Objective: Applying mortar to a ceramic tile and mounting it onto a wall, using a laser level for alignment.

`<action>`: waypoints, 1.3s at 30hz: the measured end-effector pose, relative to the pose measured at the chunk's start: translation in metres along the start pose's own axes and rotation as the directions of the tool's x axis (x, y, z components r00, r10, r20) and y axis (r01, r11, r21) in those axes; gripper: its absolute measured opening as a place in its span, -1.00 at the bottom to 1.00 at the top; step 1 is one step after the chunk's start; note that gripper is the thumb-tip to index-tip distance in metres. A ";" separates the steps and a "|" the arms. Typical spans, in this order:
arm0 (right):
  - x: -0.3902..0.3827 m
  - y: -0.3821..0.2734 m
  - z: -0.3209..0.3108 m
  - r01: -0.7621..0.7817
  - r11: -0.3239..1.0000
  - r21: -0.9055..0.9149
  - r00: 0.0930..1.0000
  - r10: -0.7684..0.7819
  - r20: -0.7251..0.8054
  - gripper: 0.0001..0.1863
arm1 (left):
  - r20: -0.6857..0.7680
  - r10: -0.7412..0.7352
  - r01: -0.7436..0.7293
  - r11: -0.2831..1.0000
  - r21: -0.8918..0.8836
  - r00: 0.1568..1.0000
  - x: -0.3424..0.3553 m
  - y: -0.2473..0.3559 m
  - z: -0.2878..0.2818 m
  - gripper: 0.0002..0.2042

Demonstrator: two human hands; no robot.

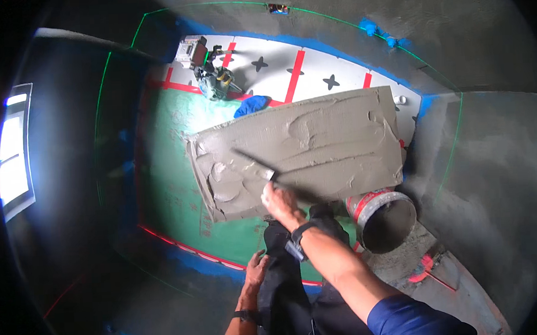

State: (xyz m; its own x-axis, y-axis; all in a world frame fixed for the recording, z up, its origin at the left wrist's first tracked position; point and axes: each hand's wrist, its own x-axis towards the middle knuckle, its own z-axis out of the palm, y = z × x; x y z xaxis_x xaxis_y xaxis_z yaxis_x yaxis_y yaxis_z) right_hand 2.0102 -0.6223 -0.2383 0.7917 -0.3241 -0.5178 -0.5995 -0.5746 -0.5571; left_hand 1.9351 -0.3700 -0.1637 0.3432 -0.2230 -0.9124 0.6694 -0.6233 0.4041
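My right hand grips a metal trowel, held over a large rectangular slab coated in grey mortar with uneven ridges and smears. The slab lies across the middle of the view, its lower edge by my knees. My left hand is low at the centre, beside my dark-clothed leg, with its fingers apart and nothing in them. A grey-rimmed bucket with a red band stands at the slab's lower right.
A laser level with equipment stands at the back left, near a blue cloth. Green flooring, white panels with red tape, grey walls and a white pipe stub surround the slab. A window is at left.
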 end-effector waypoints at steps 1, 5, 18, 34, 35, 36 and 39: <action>0.001 -0.001 -0.008 -0.043 0.999 0.001 0.999 0.043 -0.023 -0.63 | -0.032 -0.019 0.018 1.000 -0.022 0.999 -0.007 -0.010 -0.016 -0.54; -0.002 0.034 -0.045 -0.304 0.952 0.039 0.945 0.306 -0.112 -0.64 | -0.050 -0.073 0.068 0.994 -0.086 0.996 -0.017 -0.044 -0.061 -0.56; -0.019 0.224 -0.181 -0.393 0.917 0.064 0.771 0.367 -0.521 -0.58 | -0.035 -0.056 0.055 0.998 -0.008 0.998 -0.002 -0.007 -0.057 -0.59; -0.026 0.373 -0.379 -0.204 0.976 0.074 0.929 0.217 -0.300 -0.57 | 0.063 0.039 -0.048 0.986 0.159 0.997 0.008 0.148 0.133 -0.55; -0.024 0.384 -0.382 -0.201 0.976 0.084 0.930 0.217 -0.296 -0.57 | 0.067 0.070 -0.081 0.983 0.164 0.995 0.009 0.152 0.138 -0.55; -0.021 0.394 -0.384 -0.159 0.972 0.175 0.941 0.203 -0.270 -0.58 | 0.072 0.101 -0.112 0.979 0.170 0.992 0.010 0.154 0.142 -0.55; -0.005 0.420 -0.383 -0.166 0.948 0.272 0.957 0.221 -0.185 -0.61 | 0.074 0.070 -0.088 0.957 0.277 0.995 0.016 0.150 0.147 -0.54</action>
State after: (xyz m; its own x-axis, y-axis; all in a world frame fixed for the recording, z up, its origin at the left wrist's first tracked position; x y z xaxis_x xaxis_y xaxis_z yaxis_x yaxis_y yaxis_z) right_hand 1.7991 -1.1502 -0.2212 0.6472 -0.5766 -0.4987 -0.7317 -0.2862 -0.6187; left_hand 1.9444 -0.5773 -0.1275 0.3398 -0.3207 -0.8841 0.4280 -0.7843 0.4490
